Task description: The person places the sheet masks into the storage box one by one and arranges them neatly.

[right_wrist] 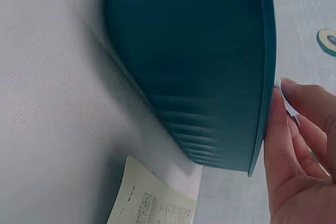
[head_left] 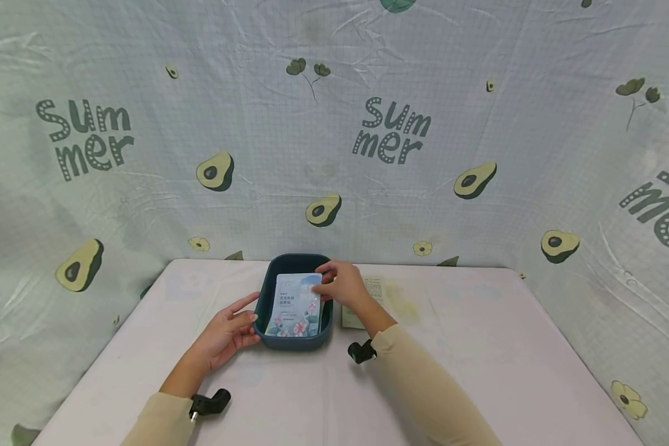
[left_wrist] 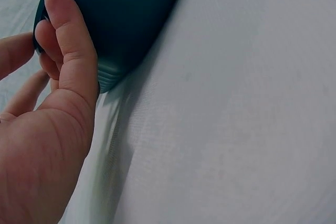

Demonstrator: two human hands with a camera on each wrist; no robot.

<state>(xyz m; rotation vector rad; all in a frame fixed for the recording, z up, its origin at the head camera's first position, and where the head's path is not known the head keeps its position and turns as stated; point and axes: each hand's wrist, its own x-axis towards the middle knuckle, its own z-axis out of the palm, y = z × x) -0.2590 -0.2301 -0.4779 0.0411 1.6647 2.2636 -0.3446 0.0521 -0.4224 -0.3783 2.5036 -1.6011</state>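
A dark blue-green plastic bin (head_left: 295, 343) stands near the far edge of the table. In it leans a pale blue sachet (head_left: 295, 306) printed with pink flowers. My right hand (head_left: 342, 286) pinches the sachet at its upper right edge, over the bin's right rim. On the left, my left hand (head_left: 228, 334) rests its fingers against the bin's rim and outer wall. In the left wrist view, fingertips (left_wrist: 60, 9) touch the bin (left_wrist: 126, 19). Close by the rim in the right wrist view, the right hand (right_wrist: 304, 150) hides most of the sachet.
A pale yellow-green printed packet (head_left: 350, 318) lies on the table right of the bin, partly hidden beneath the right forearm. Behind the white-covered table (head_left: 468, 359) hangs a curtain (head_left: 256, 124) with avocados and lettering.
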